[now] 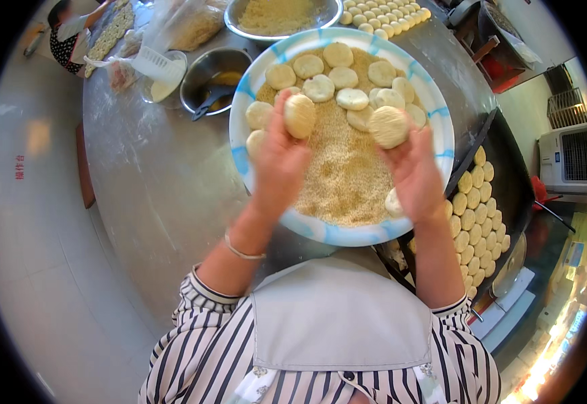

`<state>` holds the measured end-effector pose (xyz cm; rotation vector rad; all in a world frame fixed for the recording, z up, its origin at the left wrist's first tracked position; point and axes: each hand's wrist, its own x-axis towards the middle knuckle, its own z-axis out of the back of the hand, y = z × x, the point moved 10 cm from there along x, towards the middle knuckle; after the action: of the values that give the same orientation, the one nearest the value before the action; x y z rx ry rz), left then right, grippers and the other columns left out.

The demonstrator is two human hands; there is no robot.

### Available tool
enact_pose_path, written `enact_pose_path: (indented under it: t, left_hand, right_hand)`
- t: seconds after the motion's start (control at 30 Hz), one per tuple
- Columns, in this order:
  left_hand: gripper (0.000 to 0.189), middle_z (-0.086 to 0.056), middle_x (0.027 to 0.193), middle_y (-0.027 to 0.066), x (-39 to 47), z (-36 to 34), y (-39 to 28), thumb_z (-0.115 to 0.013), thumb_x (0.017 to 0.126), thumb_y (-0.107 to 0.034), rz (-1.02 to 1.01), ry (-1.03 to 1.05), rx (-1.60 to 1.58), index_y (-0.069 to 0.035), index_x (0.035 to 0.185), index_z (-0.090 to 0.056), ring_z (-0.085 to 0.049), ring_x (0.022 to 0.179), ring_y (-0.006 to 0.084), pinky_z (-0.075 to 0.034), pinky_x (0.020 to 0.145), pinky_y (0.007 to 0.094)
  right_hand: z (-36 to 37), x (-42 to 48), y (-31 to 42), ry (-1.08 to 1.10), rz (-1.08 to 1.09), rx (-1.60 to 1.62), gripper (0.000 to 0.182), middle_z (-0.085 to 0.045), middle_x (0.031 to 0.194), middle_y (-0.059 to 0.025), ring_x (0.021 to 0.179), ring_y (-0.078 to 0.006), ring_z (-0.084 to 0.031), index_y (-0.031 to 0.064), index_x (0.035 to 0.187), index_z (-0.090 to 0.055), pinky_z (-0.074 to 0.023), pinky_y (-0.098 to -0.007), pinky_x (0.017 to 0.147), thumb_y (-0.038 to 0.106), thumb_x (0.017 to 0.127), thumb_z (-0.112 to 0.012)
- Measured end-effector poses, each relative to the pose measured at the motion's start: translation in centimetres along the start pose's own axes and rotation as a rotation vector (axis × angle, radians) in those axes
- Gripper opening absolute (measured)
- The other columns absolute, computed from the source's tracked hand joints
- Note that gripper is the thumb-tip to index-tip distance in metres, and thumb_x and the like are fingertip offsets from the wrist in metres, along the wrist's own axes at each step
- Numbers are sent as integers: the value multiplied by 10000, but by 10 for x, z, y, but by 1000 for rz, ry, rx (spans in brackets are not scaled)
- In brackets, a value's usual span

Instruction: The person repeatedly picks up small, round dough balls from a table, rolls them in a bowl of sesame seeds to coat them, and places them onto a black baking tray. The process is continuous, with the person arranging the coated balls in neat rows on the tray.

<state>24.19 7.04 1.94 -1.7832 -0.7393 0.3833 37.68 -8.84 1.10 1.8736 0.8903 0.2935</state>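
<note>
My left hand point(282, 164) holds a round flat dough cake point(300, 116) between thumb and fingers. In my right hand point(417, 171) is another dough cake point(389, 127), its face turned up. Both hands are raised over a large white and blue basin point(344, 236). A bed of sesame seeds point(341, 177) covers the basin's bottom. Several pale dough cakes point(318, 88) lie on the seeds, mostly in the far half. One more cake point(393, 203) shows partly behind my right wrist. Both hands are slightly blurred.
To the right, a black pan point(513, 166) holds rows of dough cakes point(475, 222). Behind the basin are a metal bowl of crumbly filling point(278, 17) and rows of dough balls point(387, 17). A pot with a dark ladle point(212, 98) stands left on the metal table point(172, 166). Far left is another person point(68, 38).
</note>
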Motion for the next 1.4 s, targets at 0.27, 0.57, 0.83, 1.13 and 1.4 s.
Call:
enact_pose_path:
  t: [0.27,0.57,0.83,1.13,1.4]
  left_hand:
    - [669,-437,1587,200,-12,-26,23,-508,1028,-134,55,-70,227,40,1627,-269,-463,1446,265,-366,1185,326]
    - [449,-632,1330,247,-4,-16,39,-436,1120,-367,441,12,-771,-7,1357,-561,-621,1264,397,-537,1081,519]
    - [549,-602,1355,337,-16,-57,33,-407,1124,-437,516,132,-631,23,1404,-516,-579,1308,500,-510,1123,550]
    - [557,-655,1318,283,-12,-194,56,-341,1143,-417,692,383,-322,38,1391,-544,-635,1273,416,-571,1059,502]
    - [466,-695,1252,213,-14,-339,125,-439,1124,-400,874,608,-151,-3,1289,-618,-695,1161,309,-606,978,430]
  right_hand:
    - [-56,-6,-45,135,-48,-310,852,-398,1605,-174,1444,-263,-438,-25,1655,-202,-294,-378,1221,582,1101,-427]
    - [-11,-19,-25,21,-98,47,686,-534,1445,-113,1316,-192,-565,47,1658,-228,-535,-382,1101,74,1065,-571]
    - [43,-41,15,-4,-15,46,654,-587,1392,-108,1266,-207,-606,103,1637,-302,-543,-398,1104,-17,1041,-543]
    - [144,-81,65,-109,55,-223,466,-644,1298,-104,1178,-172,-643,15,1455,-471,-572,-353,1025,9,1012,-613]
    - [289,-115,117,-271,76,-320,371,-653,1253,-101,1122,-169,-657,15,1373,-544,-589,-330,958,-8,1005,-581]
